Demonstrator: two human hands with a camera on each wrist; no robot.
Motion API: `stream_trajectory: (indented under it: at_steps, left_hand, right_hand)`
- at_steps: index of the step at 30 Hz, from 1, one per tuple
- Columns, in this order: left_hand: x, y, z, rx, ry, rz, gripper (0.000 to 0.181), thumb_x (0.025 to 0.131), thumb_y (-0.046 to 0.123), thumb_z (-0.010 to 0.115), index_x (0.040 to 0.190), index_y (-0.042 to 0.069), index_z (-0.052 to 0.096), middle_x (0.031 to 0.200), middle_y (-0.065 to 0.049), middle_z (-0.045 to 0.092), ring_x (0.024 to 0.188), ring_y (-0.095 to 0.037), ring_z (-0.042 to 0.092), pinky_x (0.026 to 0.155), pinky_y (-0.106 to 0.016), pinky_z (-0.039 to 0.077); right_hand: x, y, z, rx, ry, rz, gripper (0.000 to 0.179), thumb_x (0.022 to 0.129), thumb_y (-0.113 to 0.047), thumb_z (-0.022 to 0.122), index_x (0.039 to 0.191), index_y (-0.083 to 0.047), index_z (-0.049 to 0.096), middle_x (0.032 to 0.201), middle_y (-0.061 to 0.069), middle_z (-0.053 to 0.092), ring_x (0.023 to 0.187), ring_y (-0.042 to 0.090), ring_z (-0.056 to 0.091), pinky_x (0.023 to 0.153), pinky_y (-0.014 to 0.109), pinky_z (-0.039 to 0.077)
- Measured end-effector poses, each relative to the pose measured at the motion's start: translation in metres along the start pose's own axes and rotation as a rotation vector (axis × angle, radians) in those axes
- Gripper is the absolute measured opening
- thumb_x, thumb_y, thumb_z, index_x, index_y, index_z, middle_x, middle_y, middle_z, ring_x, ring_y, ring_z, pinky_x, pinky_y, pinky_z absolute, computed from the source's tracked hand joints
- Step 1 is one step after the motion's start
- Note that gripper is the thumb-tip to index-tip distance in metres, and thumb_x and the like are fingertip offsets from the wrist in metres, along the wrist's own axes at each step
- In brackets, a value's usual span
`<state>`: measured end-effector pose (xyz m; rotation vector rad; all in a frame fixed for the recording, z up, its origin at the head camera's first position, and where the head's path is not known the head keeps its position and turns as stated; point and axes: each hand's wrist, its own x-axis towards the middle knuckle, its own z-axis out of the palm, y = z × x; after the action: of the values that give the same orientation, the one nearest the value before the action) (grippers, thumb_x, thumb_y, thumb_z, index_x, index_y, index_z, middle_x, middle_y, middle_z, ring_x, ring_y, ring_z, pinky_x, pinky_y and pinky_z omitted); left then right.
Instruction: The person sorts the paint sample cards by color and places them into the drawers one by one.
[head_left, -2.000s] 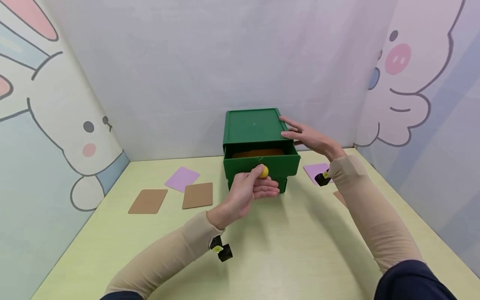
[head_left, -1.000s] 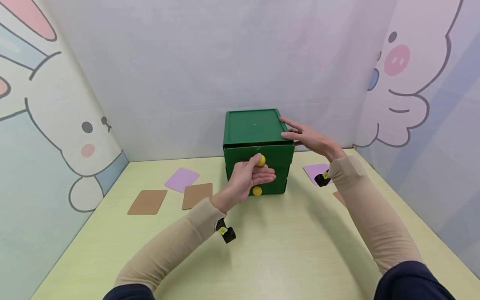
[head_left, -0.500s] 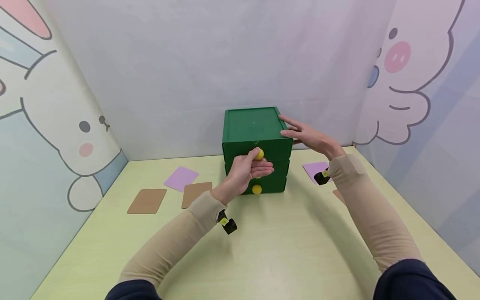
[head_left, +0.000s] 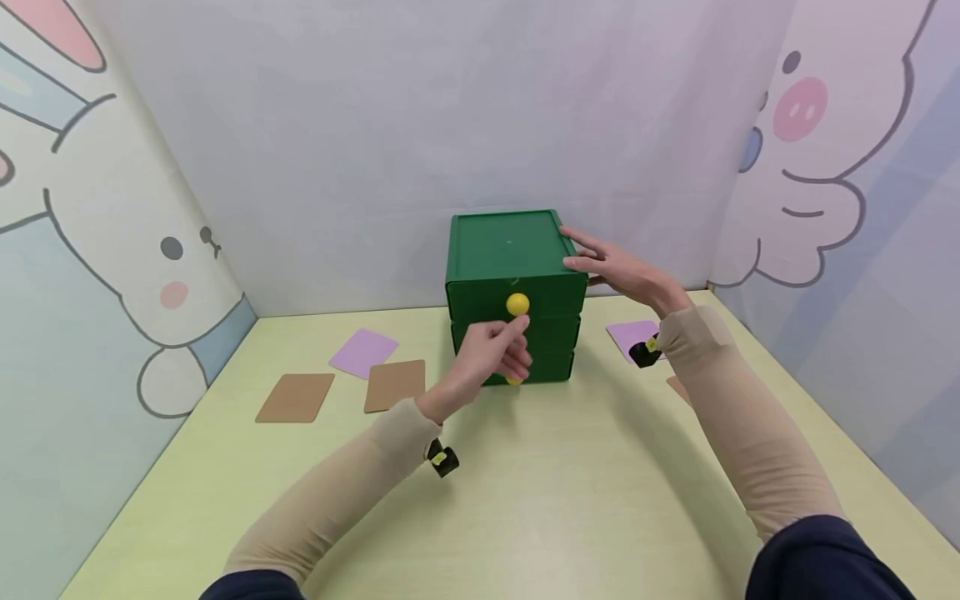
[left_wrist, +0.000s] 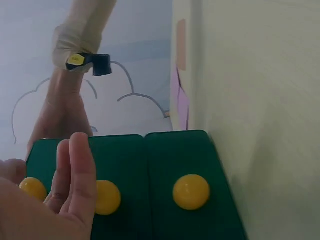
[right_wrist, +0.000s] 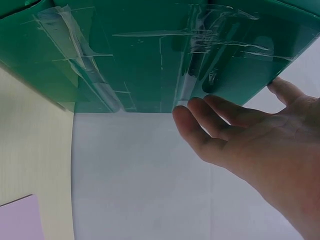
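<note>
A green drawer unit (head_left: 508, 243) stands against the back wall, its three stacked drawers pushed in. Each drawer front has a round yellow knob; the top knob (head_left: 517, 304) shows fully in the head view. My left hand (head_left: 486, 357) is just below and in front of that knob, fingers loosely bent, holding nothing. In the left wrist view it partly covers the middle knob (left_wrist: 109, 198), while the bottom knob (left_wrist: 191, 192) is in plain sight. With spread fingers, my right hand (head_left: 628, 275) rests on the unit's top right edge and side, which bears clear tape (right_wrist: 195, 55).
On the left of the table (head_left: 555, 500) lie a purple card (head_left: 363, 353) and two brown cards, one brown card (head_left: 295, 397) farther out. Another purple card (head_left: 626, 335) and a brown card (head_left: 678, 392) lie at right, partly behind the right arm.
The top drawer, pulled out earlier, has slid back into the unit with my left hand on its knob. That hand has since let go and dropped slightly. My right hand has stayed put.
</note>
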<state>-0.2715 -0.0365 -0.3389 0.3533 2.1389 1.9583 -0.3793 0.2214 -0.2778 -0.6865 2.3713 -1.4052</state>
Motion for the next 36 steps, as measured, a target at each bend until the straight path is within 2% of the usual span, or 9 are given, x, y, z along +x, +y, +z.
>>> stream_trajectory:
  at_steps: [3,6,11,18,27,36]
  left_hand:
    - [-0.008,-0.013,-0.001,0.093,0.029,-0.022,0.063,0.094,0.051,0.055,0.093,-0.012,0.063,0.069,-0.012,0.069,0.055,-0.018,0.067,0.065,-0.043,0.059]
    - [-0.011,-0.024,0.000,0.102,0.034,-0.067,0.065,0.094,0.052,0.053,0.096,-0.012,0.063,0.076,-0.017,0.072,0.057,-0.021,0.069,0.062,-0.040,0.059]
    - [-0.001,-0.030,0.007,0.002,0.034,-0.103,0.068,0.096,0.055,0.049,0.112,-0.010,0.060,0.097,-0.023,0.073,0.070,-0.025,0.074,0.062,-0.034,0.059]
    - [0.009,-0.032,0.014,-0.137,0.101,-0.153,0.053,0.098,0.044,0.050,0.110,-0.006,0.062,0.094,-0.019,0.074,0.066,-0.019,0.074,0.063,-0.031,0.059]
    - [0.008,-0.035,0.018,-0.161,0.152,-0.140,0.049,0.098,0.043,0.053,0.106,-0.005,0.063,0.094,-0.018,0.075,0.065,-0.018,0.073,0.068,-0.034,0.059]
    - [-0.003,-0.037,0.021,-0.143,0.131,-0.131,0.051,0.096,0.046,0.053,0.107,-0.003,0.066,0.093,-0.015,0.075,0.064,-0.018,0.073,0.072,-0.038,0.059]
  right_hand:
    - [0.000,-0.001,0.000,-0.007,-0.002,0.002,0.068,0.098,-0.043,0.051,0.153,-0.043,0.012,0.164,-0.003,0.001,0.152,0.026,0.006,0.114,0.059,0.024]
    - [-0.001,-0.001,-0.001,-0.008,-0.004,0.007,0.068,0.098,-0.043,0.051,0.153,-0.043,0.011,0.164,-0.004,0.001,0.152,0.026,0.004,0.115,0.059,0.023]
    - [-0.002,0.000,-0.001,0.001,0.000,0.006,0.068,0.098,-0.042,0.051,0.153,-0.043,0.011,0.164,-0.004,0.000,0.152,0.027,0.005,0.115,0.059,0.023]
    - [-0.001,-0.001,0.001,-0.004,0.001,0.009,0.068,0.098,-0.042,0.050,0.153,-0.043,0.010,0.164,-0.005,-0.001,0.152,0.027,0.003,0.117,0.060,0.017]
    - [0.000,0.001,-0.001,-0.014,0.008,0.015,0.068,0.098,-0.044,0.051,0.153,-0.044,0.012,0.164,-0.004,-0.001,0.152,0.027,0.003,0.117,0.062,0.011]
    - [0.000,0.000,-0.002,-0.024,0.009,0.013,0.068,0.097,-0.044,0.051,0.153,-0.044,0.012,0.164,-0.002,0.001,0.152,0.027,0.003,0.116,0.063,0.011]
